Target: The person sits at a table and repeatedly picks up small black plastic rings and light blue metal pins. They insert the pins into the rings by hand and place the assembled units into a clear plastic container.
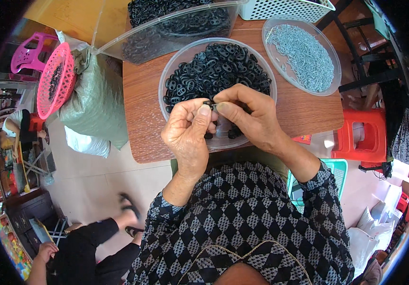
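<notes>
Over the near side of a round clear tub, my two hands meet at the fingertips. Thumb and fingers of my left hand are closed on a small black plastic piece. My right hand pinches what looks like a small screw against that piece; the fingertips partly hide both. Loose black plastic pieces, many with two round holes, heap up in the tub behind my hands. To the right, a shallow round clear dish holds a layer of small silvery screws.
A clear bin of black pieces and a white perforated basket stand behind on the wooden table. Left are a pink basket and a stuffed sack. A red stool stands right; another person's legs show lower left.
</notes>
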Motion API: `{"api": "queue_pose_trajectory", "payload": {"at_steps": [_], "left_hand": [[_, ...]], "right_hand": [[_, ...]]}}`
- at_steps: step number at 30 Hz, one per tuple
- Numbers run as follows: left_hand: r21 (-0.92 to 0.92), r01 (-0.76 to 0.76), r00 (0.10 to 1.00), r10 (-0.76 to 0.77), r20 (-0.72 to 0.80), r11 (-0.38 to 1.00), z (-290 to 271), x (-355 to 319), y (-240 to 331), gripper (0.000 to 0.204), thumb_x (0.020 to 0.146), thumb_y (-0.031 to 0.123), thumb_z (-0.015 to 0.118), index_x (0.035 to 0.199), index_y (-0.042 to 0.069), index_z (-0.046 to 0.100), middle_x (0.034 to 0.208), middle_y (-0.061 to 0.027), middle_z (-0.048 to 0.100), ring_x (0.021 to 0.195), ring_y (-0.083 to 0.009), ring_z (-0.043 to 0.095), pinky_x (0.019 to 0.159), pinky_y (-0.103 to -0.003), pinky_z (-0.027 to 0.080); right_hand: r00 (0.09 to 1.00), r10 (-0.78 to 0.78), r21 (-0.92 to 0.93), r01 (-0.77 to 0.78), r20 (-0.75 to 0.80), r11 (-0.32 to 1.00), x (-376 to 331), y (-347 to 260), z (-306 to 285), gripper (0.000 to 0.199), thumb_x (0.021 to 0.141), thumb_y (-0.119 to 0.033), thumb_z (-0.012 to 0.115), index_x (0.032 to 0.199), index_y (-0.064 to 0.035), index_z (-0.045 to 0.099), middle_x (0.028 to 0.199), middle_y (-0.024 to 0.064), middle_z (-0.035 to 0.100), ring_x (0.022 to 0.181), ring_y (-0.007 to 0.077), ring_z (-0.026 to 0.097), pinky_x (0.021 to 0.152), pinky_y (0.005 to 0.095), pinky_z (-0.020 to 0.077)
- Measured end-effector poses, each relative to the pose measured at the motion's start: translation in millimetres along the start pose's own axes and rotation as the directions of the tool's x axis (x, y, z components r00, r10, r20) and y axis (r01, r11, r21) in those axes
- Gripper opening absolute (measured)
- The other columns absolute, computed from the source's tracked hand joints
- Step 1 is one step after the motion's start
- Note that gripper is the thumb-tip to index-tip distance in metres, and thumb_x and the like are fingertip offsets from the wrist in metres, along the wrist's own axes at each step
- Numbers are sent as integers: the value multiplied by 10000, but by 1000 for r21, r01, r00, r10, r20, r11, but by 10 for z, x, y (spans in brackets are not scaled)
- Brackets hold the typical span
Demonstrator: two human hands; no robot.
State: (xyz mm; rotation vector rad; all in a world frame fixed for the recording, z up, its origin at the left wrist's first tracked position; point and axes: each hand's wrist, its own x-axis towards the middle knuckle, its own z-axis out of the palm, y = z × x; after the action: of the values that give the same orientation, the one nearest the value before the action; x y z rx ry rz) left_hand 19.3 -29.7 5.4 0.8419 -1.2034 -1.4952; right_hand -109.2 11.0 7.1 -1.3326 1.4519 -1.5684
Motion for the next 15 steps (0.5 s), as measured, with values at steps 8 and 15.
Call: {"api": "queue_pose_trajectory", "payload": {"at_steps": [8, 15], "left_hand": [[25, -9, 1000, 9, 15, 1000, 2, -11, -12, 89, 854, 9, 575, 909, -60, 586, 722, -93, 610, 575, -101, 547, 501, -203, 458], [105, -59, 998, 54, 45, 993, 9, -41, -17, 89, 855, 22, 583, 897, -56, 593, 724, -76, 608, 580, -86, 533, 510, -198, 447]], "right_hand": [[996, 86, 6, -86, 20, 996, -29, -15, -6, 74, 773, -41, 637, 828, -2, 605, 745, 37, 583, 628, 72, 528, 539, 220, 424], [999, -24, -55, 26, 29, 998, -1, 12, 1, 41, 758, -12, 616, 760, -9, 575, 676, 31, 536, 572, 79, 484, 491, 238, 380]]}}
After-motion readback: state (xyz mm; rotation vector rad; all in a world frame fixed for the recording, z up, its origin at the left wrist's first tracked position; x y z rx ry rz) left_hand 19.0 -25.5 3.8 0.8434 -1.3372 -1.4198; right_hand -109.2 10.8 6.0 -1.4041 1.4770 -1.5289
